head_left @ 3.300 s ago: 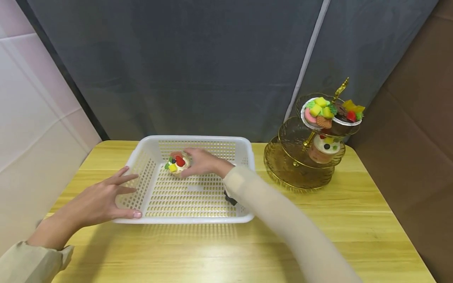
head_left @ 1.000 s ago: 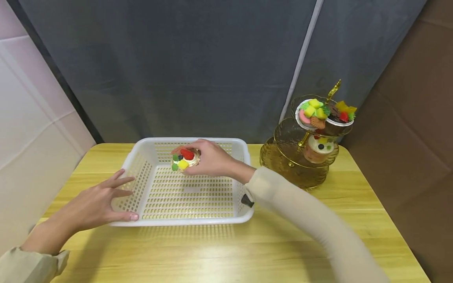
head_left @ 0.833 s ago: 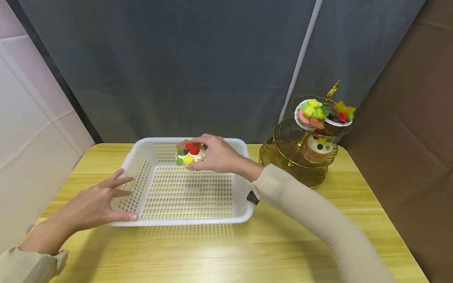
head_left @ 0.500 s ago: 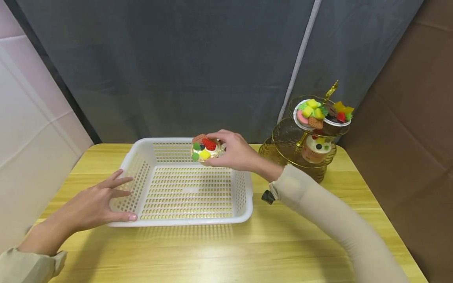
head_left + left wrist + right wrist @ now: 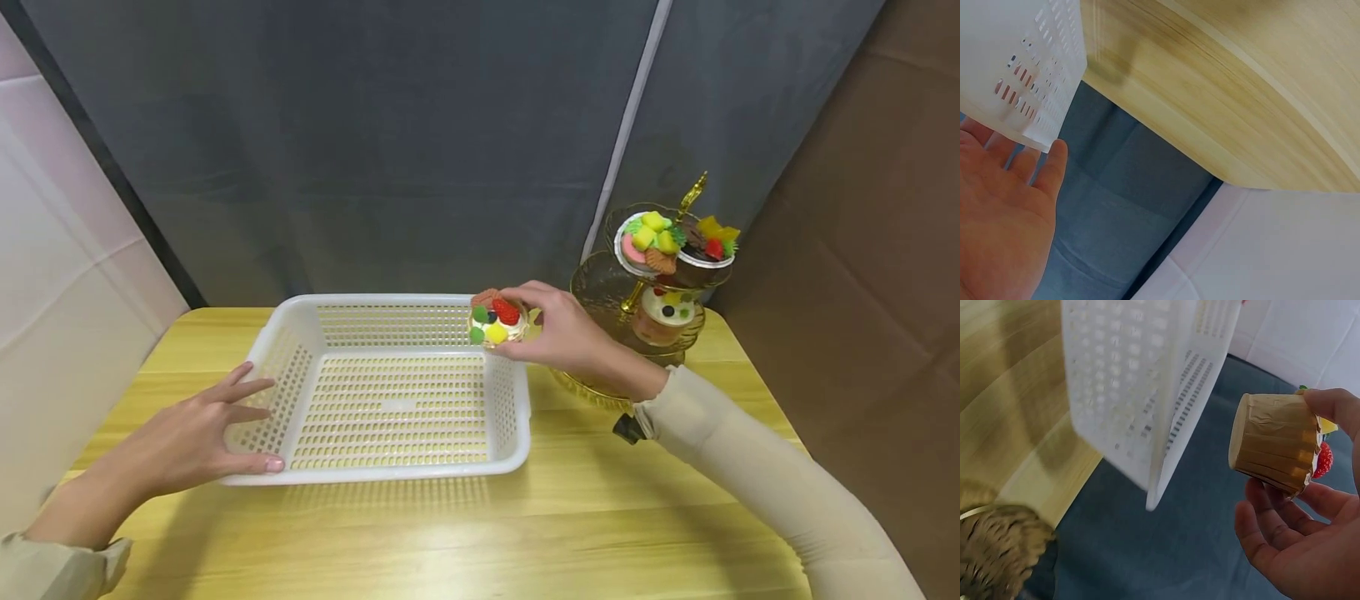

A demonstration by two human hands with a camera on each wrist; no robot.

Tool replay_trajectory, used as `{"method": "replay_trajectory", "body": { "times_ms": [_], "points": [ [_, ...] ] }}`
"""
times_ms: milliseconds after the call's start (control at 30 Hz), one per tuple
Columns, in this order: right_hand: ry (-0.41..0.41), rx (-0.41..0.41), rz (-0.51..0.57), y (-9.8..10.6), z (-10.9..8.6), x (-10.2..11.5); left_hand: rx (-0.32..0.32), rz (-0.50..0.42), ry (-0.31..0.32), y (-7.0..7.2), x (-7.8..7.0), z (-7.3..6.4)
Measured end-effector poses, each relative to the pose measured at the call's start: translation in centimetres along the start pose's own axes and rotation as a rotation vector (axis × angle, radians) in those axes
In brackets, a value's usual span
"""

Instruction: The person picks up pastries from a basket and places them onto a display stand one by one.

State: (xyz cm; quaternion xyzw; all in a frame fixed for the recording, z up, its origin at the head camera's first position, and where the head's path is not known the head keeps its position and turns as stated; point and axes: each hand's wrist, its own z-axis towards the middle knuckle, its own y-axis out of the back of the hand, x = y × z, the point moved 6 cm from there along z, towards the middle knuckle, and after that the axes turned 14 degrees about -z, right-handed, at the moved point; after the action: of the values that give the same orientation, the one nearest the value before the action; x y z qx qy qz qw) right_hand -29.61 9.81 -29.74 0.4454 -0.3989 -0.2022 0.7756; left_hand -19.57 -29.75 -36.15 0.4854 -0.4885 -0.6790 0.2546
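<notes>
My right hand (image 5: 566, 337) pinches a cupcake (image 5: 497, 323) topped with cream, a strawberry, yellow cubes and green leaves. It is held above the right back corner of a white perforated plastic basket (image 5: 375, 476). The right wrist view shows its gold paper cup (image 5: 1275, 440) from the side, with thumb and fingers at its upper edge. My left hand (image 5: 191, 442) rests on the basket's left side, fingers spread over the rim and thumb on the front left corner. Seen from the left wrist, the fingers (image 5: 1050, 169) lie fairly straight at the basket's edge.
Right of the basket stands a three-tier gold-edged stand (image 5: 592, 396), partly behind my right forearm. Its top tier bears a fruit-topped cupcake (image 5: 647, 242) and a chocolate one (image 5: 708, 246); a cream-topped cake (image 5: 663, 317) sits lower. A grey curtain (image 5: 360, 150) hangs behind the table.
My right hand has lifted the cupcake from the basket's floor and carried it right, to the basket's right back corner. The left hand stays on the rim; the view has shifted slightly.
</notes>
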Motion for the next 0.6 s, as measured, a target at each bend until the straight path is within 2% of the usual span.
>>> {"method": "replay_trajectory", "body": {
  "times_ms": [200, 600],
  "points": [
    [0.004, -0.069, -0.065, 2.0, -1.9, -2.1, -0.002, 0.000, 0.004, -0.1, 0.1, -0.1],
    [-0.096, -0.135, -0.160, 4.9, -4.9, -5.7, 0.007, 0.008, 0.013, -0.1, 0.2, 0.0]
  ]
}}
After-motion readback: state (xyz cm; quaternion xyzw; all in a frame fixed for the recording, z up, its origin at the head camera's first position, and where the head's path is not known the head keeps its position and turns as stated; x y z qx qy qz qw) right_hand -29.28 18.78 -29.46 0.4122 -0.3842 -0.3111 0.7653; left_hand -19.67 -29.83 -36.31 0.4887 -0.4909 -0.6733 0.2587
